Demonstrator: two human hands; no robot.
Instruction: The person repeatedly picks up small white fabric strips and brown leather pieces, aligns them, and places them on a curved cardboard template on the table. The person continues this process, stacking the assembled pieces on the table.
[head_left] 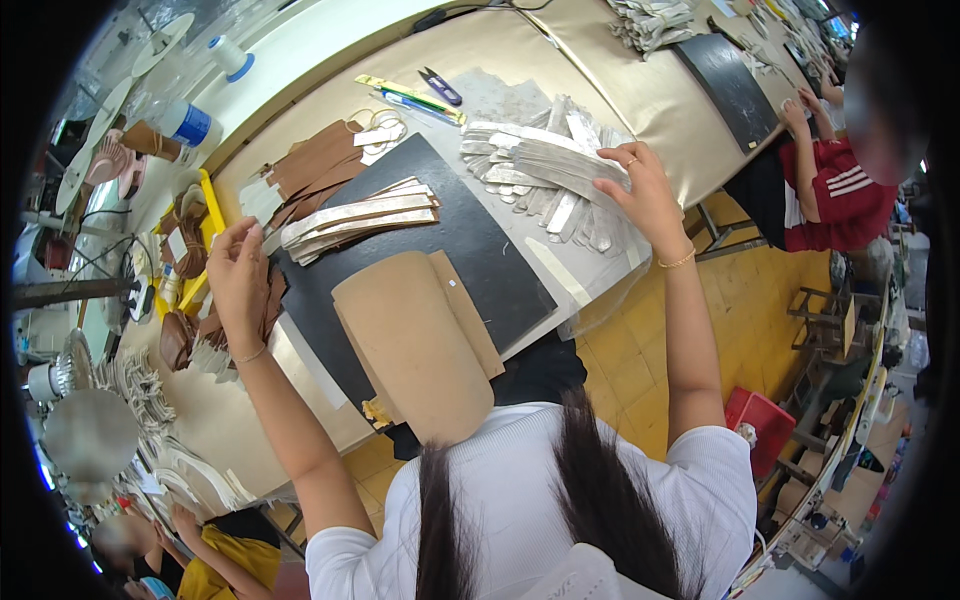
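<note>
My right hand is at the right end of a bundle of thin grey-white strips, thumb on one side and fingers on the other. Under the bundle lies a loose heap of similar strips. My left hand hovers at the left of the black board, fingers loosely bent and apart, with nothing visible in them. Just right of it, a stack of brown-and-white strips rests on the board. Brown strips lie behind that stack. A curved tan sheet covers the board's near part.
Purple thread snips and a yellow cutter lie at the back. A yellow crate with brown pieces stands left. Thread spools sit on the far-left ledge. Co-workers sit at right, in a red shirt, and lower left.
</note>
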